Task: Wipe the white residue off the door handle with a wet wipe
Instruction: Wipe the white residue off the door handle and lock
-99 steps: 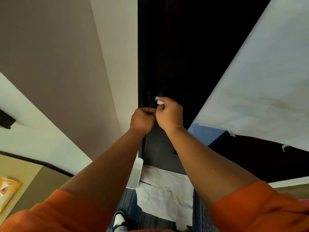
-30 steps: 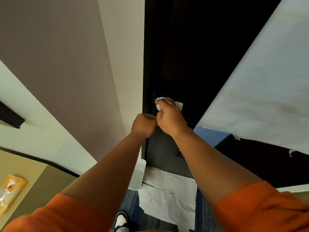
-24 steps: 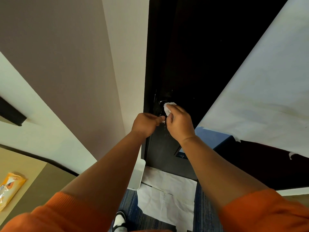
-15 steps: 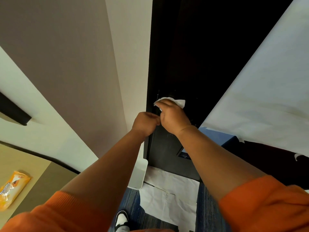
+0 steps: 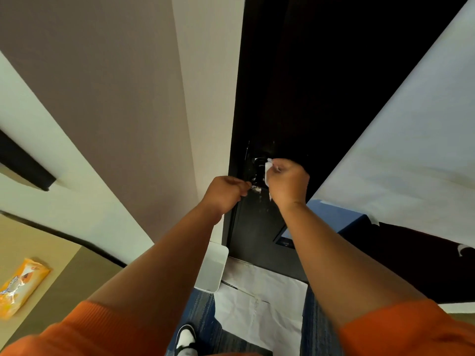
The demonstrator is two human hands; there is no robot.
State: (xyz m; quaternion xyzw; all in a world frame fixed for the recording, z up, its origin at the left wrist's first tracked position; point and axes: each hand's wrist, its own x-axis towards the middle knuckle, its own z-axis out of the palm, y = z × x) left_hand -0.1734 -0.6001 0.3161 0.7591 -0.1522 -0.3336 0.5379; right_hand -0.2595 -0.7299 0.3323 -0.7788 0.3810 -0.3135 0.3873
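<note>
Right hand (image 5: pixel 288 182) now off to the handle's (image 5: pixel 259 170) side, crumpled white wipe (image 5: pixel 268 173) pinched against glossy black handle, left hand (image 5: pixel 226 194) fisted on its speckled tip.

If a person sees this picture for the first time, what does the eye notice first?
First, the two bare forearms in orange sleeves, meeting at the dark door in the centre. There the right hand presses a white wet wipe against the door handle, and the left hand grips its near end. An orange packet lies at the lower left.
</note>
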